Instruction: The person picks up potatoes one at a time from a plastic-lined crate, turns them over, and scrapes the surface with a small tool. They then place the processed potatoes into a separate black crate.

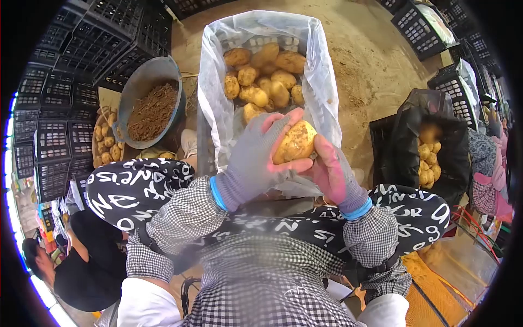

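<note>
A yellow potato (296,143) with brown dirt marks is held up over the near end of a crate lined with clear plastic (210,82). My left hand (259,150), in a grey glove with bare fingertips, wraps around it from the left. On its right side, the fingers of my right hand (333,169), gloved the same way, press against the skin. Beneath and beyond my hands, several loose potatoes (264,82) lie inside the liner. My hands hide part of the crate's near end.
At left stands a grey tub of soil (155,111), beside a container of potatoes (106,141) and stacked black crates (54,136). A black-lined crate (400,141) with potatoes is at right. Another person (87,261) is at lower left.
</note>
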`<state>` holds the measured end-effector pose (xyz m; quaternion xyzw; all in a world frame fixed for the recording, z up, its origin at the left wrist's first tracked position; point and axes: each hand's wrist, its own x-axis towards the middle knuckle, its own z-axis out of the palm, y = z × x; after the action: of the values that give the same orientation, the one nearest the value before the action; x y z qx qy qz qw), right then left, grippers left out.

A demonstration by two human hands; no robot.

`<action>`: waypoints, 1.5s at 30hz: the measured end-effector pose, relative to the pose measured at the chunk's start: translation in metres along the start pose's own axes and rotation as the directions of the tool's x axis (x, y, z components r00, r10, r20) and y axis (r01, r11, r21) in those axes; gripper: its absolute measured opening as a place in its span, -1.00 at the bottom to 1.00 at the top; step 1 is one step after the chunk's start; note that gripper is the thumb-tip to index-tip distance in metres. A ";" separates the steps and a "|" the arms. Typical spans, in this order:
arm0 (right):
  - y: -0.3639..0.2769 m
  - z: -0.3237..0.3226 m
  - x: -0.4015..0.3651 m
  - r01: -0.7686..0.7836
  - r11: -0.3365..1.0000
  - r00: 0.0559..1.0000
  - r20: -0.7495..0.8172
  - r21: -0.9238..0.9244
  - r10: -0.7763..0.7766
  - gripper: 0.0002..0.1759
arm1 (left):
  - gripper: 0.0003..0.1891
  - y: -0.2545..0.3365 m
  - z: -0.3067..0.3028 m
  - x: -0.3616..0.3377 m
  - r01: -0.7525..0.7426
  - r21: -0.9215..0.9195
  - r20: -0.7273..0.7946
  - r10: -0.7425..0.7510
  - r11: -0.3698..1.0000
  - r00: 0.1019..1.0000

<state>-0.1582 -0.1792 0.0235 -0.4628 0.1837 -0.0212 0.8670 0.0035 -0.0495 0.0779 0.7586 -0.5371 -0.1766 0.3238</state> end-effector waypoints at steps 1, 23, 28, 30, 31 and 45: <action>0.002 0.002 0.000 0.020 0.998 0.999 0.031 0.057 -0.021 -0.27 | -0.13 -0.001 0.001 -0.002 -0.016 -0.025 -0.028 0.016 1.000 0.999; -0.008 0.022 -0.001 0.121 0.991 0.993 -0.007 0.054 -0.120 -0.15 | -0.48 -0.006 -0.012 0.000 0.350 -0.753 0.245 -0.256 0.557 0.935; 0.001 0.018 -0.001 0.155 0.982 0.987 0.028 0.113 -0.159 -0.04 | -0.35 -0.008 -0.011 0.002 0.056 -0.487 0.076 -0.022 0.872 0.997; 0.001 0.019 0.002 0.164 0.974 0.985 0.022 0.155 -0.170 0.01 | -0.27 -0.005 -0.006 -0.002 -0.023 -0.371 -0.004 0.023 0.928 1.000; 0.001 0.020 0.003 0.159 0.974 0.986 0.024 0.161 -0.165 0.02 | -0.26 -0.005 -0.008 -0.002 -0.010 -0.343 0.012 0.015 0.939 1.000; -0.010 0.033 0.003 0.050 0.985 0.998 -0.035 0.168 -0.045 -0.17 | -0.43 -0.014 -0.008 -0.006 0.068 -0.666 0.056 -0.041 0.743 0.998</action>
<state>-0.1434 -0.1592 0.0473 -0.3916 0.1837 -0.0647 0.8993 0.0162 -0.0379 0.0739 0.6044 -0.4223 -0.3807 0.5580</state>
